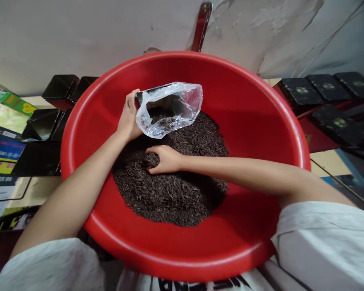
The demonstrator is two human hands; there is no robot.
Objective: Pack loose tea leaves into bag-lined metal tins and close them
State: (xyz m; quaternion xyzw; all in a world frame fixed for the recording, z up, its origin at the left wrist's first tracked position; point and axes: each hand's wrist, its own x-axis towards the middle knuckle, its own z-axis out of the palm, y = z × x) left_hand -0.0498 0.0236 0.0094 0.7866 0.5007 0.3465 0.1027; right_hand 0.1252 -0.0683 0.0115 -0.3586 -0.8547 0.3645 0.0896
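A big red plastic basin [255,117] fills the middle of the head view. Dark loose tea leaves [170,198] lie heaped on its bottom. My left hand [130,115] grips a dark tin lined with a clear plastic bag [191,101], tilted on its side over the heap. The bag's mouth faces me, and some leaves show inside it. Just below that opening, my right hand [166,159] is curled around a clump of leaves, with its fingertips partly sunk in the heap.
Several dark square tins [300,91] stand to the right of the basin, and several more dark tins [44,123] to its left. At far left lie a green carton [15,103] and printed packaging [3,149]. A peeling wall [109,28] rises behind.
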